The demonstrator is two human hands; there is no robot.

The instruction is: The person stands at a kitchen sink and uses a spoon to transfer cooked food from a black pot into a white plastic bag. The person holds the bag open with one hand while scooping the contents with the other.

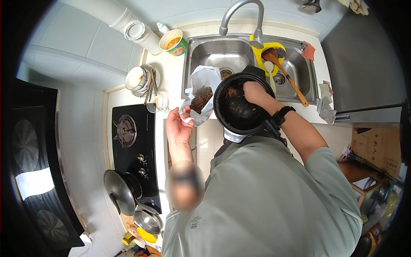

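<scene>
My left hand (181, 123) grips the near rim of a white plastic bag (205, 75), which stands at the sink's front edge with dark brown food scraps (201, 99) inside. Right beside the bag is a tilted black pot (239, 110) with a handle, its mouth facing up towards me. My right hand (255, 91) reaches into the pot near its upper right wall, and its fingertips are hidden, so whether it holds anything cannot be told. Brown bits cling to the pot's inside.
Behind stands a double steel sink (221, 51) with a faucet (259, 19), a yellow drain basket (258, 51), a wooden spatula (285, 70) and a pale spoon (269, 69). Left are a paper food tub (176, 48), stacked bowls (135, 78), chopsticks (151, 86), a glass mug (157, 102) and a gas stove (138, 122).
</scene>
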